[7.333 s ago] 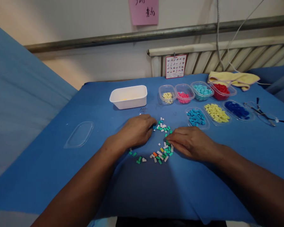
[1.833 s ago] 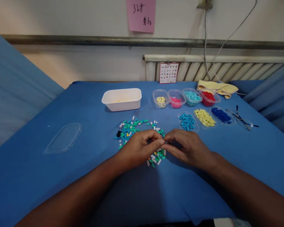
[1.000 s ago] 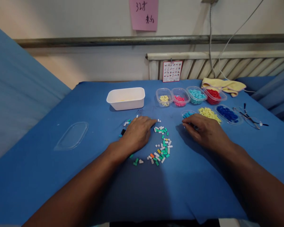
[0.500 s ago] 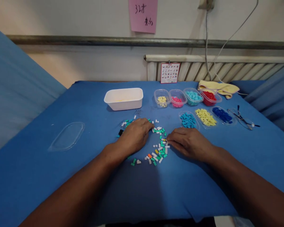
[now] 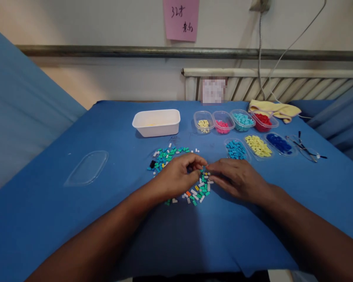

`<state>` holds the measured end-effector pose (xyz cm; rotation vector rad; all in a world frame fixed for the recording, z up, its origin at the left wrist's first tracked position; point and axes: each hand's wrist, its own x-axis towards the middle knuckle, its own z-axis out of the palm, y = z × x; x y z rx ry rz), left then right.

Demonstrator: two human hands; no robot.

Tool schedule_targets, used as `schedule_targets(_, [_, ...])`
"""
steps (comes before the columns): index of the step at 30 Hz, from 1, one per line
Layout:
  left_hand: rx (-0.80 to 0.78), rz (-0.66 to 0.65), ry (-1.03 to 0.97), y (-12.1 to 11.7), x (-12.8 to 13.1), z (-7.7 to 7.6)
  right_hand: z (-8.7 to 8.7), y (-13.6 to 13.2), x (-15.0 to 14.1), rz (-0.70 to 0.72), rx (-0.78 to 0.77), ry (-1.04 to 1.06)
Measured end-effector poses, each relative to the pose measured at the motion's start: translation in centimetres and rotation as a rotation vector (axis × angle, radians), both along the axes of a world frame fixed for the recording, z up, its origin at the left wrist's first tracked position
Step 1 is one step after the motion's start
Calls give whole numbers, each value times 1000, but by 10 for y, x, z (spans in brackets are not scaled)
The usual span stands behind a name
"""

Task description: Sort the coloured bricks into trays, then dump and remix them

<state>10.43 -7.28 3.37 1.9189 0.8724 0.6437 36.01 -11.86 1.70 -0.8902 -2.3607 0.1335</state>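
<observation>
Small toy building bricks [image 5: 204, 187] in green, white, yellow and orange lie loose on the blue-covered table. A denser heap of teal, blue and black bricks [image 5: 165, 156] spreads behind my left hand [image 5: 179, 172]. That hand is above the bricks, with thumb and fingers curled towards each other; whatever is between the tips is too small to make out. Facing it from the right, my right hand [image 5: 238, 178] rests at the edge of the bricks with its fingers closed together. Its fingertips nearly meet those of my left hand, and their contents are hidden.
A white tub [image 5: 156, 123] stands behind the heap. Clear boxes of sorted bricks, including red bricks [image 5: 263, 120] and yellow bricks [image 5: 257, 145], sit at the back right. Glasses [image 5: 306, 149] and a yellow cloth [image 5: 273, 109] lie beyond. A clear lid [image 5: 86, 168] is at left.
My left hand has moved right and nearer, from the far bricks to my right hand's fingertips, uncovering more of the heap. My right hand has barely moved. The view has shifted slightly.
</observation>
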Motion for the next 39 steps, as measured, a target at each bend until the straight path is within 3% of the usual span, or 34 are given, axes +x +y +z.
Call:
schedule_targets(2, [-262,30,-191,-10,10,1,4,-3,-4,19,58,42])
schedule_targets(4, [-426,59,-308,-17,18,1,7,-5,-8,36,98,69])
schedule_targets(8, [-524,104,-352,-19,21,4,8,-7,-10,27,75,63])
schedule_targets(11, [-359,118,-250,-10,7,13,9,-5,-1,-18,43,43])
schedule_targets(14, [16,190,-41,11,-25,29,9,2,21,-233,-17,-8])
schedule_targets(15, [75,212,48,19,-39,34,8,5,30,-329,-41,-26])
schedule_targets(18, [70,236,307,36,-73,44,3,16,57,-577,-107,-76])
schedule_targets(22, [171,96,539,37,-86,41,-7,25,78,-738,-164,-180])
schedule_targets(27, [324,-99,624,26,-75,34,-9,22,71,-712,-146,-180])
schedule_targets(32, [397,-166,670,24,-73,29,-5,15,55,-596,-107,-157])
schedule_targets(39, [375,-146,729,20,-68,27,-3,9,41,-456,-116,-123])
